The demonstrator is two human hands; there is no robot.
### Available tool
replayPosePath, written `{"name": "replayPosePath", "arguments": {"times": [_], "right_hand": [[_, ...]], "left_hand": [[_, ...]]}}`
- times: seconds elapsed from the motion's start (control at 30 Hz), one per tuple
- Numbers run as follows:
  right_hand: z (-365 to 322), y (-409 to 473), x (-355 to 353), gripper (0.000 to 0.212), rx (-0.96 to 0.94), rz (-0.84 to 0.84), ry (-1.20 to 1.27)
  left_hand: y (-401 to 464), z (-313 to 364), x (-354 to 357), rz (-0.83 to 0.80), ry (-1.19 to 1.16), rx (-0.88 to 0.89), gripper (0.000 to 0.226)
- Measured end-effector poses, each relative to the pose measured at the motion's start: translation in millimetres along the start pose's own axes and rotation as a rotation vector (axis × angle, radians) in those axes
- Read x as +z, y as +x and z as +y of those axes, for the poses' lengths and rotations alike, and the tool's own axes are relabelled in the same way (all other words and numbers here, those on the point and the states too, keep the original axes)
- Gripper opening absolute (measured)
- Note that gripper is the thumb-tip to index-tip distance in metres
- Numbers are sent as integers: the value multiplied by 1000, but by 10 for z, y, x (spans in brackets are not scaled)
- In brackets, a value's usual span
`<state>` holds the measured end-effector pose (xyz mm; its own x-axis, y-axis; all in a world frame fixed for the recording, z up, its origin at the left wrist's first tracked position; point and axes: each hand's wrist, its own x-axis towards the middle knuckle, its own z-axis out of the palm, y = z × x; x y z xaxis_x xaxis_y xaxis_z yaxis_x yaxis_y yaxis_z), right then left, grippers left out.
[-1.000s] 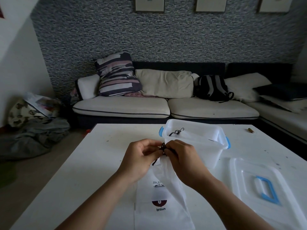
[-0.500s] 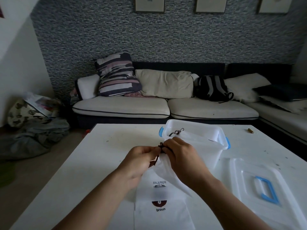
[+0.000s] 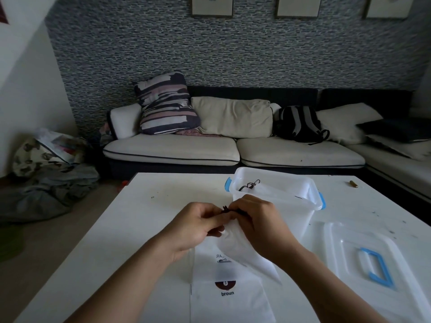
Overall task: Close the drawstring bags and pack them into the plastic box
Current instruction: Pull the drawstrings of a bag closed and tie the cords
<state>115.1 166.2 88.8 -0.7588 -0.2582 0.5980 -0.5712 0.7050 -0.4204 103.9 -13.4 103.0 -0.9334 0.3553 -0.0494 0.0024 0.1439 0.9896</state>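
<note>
Head view. Landmark: the plastic box (image 3: pixel 275 201), which stands open on the white table (image 3: pixel 144 220).

Position of the work. Directly in front of the plastic box, on its near side, the left hand (image 3: pixel 197 226) and the right hand (image 3: pixel 255 220) meet at the mouth of a white drawstring bag (image 3: pixel 242 248). The fingers of both hands are curled and pinch the dark drawstring (image 3: pixel 225 209), which shows as a small knot between the fingertips. The bag body trails from that point toward the viewer. Beneath it, farther from the box, a second flat white bag (image 3: pixel 228 301) lies on the table. Inside the box, a packed bag with a dark cord (image 3: pixel 249 184) is visible. The lid (image 3: pixel 363 259), with a blue handle, lies to the right of the box on its near side.

Probable faults.
- The cord is thin and held by the fingertips only; it may slip out before the mouth is fully gathered.
- An uneven pull may bunch the fabric on one side and leave a gap.
- The trailing bag body overlies the second bag; lifting toward the box may drag that bag along.

Legible markings. The second bag carries the word "broun" under a dark red half-round emblem. Above it sits partly covered lettering that cannot be read with confidence.
</note>
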Motion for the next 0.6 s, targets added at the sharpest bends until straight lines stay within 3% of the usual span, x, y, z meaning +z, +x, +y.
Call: {"name": "replayPosePath", "arguments": {"times": [0.1,0.23,0.6], "right_hand": [[10,-12,13,13,-5,6,-5],[13,-14,25,12,-19,20,-35],[-9,-20,11,10,-15,18,-50]], "left_hand": [[5,-9,3,124,-49,39,11],[-13,15,-3,191,-105,34,13],[-11,40,-104,193,55,-8,11]]}}
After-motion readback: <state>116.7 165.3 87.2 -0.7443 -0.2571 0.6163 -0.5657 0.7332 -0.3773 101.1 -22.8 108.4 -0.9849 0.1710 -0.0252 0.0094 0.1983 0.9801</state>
